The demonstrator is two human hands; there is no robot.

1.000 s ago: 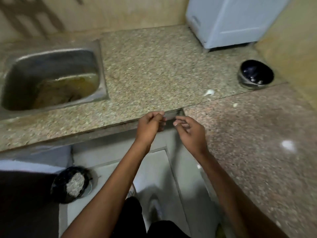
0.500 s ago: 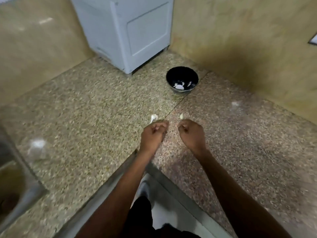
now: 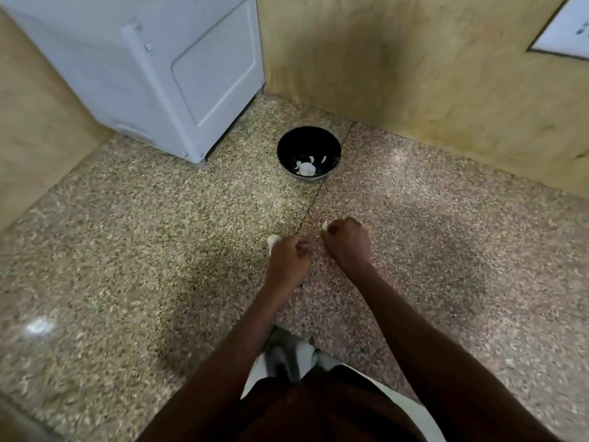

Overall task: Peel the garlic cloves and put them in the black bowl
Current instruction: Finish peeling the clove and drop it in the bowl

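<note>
The black bowl [image 3: 288,145] stands on the counter near the corner, with peeled white garlic cloves [image 3: 306,168] inside. My left hand [image 3: 288,255] and my right hand [image 3: 349,242] hover close together over the counter in front of the bowl, both with fingers curled under. What they hold, if anything, is hidden by the knuckles. A white garlic piece [image 3: 272,240] lies on the counter just beyond my left hand. A smaller pale clove [image 3: 324,225] shows at my right hand's fingertips.
The speckled stone counter [image 3: 159,250] forms an L, with a seam running from my hands toward the bowl. A white appliance [image 3: 178,74] stands at the back left. Tan walls close the corner behind and to the right.
The view has swung from the sink and floor bin to the counter corner. Both hands moved from past the counter edge to above the counter, near the loose garlic pieces.
</note>
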